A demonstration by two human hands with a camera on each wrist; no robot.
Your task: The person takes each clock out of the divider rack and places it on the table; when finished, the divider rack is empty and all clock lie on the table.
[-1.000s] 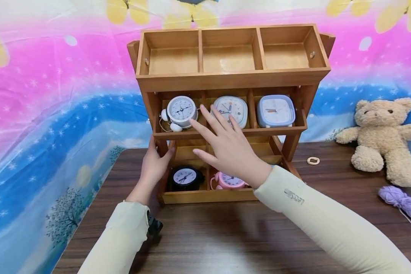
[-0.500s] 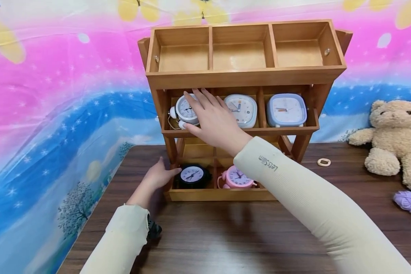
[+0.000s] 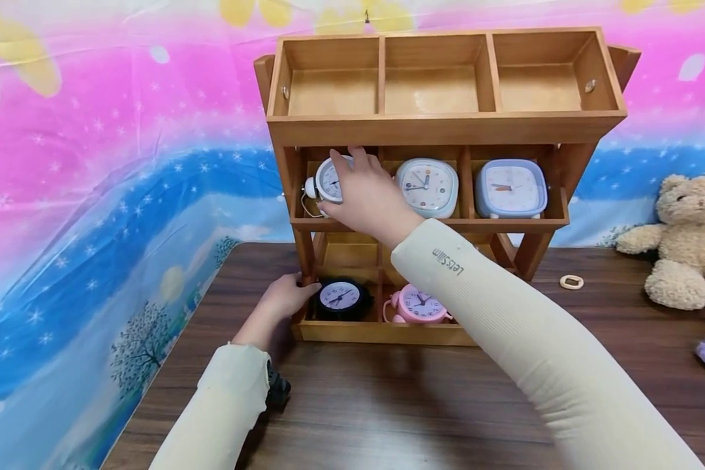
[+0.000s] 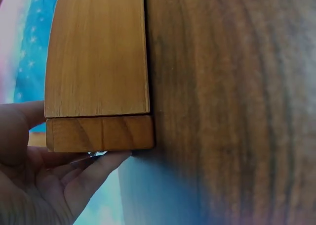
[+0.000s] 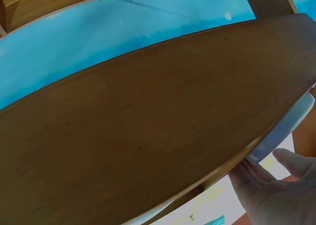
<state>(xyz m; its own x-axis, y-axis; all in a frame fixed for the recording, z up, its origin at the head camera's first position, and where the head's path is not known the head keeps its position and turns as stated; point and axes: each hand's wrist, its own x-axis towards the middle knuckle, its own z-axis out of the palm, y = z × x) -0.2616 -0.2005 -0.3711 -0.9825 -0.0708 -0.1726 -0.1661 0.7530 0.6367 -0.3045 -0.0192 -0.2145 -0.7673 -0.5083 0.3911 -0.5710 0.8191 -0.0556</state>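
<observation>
While the dark wooden table is lying nearest, the left hand, between seven and eight o'clock in the head view, is gripping the left end of the wooden rack at its bottom tier, thumb and fingers standing on two sides of the wood. Just beside it, toward six o'clock, a black clock is sitting; a pink clock is occupying the compartment toward four o'clock. One tier higher, the right hand is grasping a white clock toward eleven o'clock, in the left compartment, its bent fingers covering part of the dial. A pale clock is resting toward two o'clock, and a blue clock closer to three. Behind, a painted cloth is hanging.
</observation>
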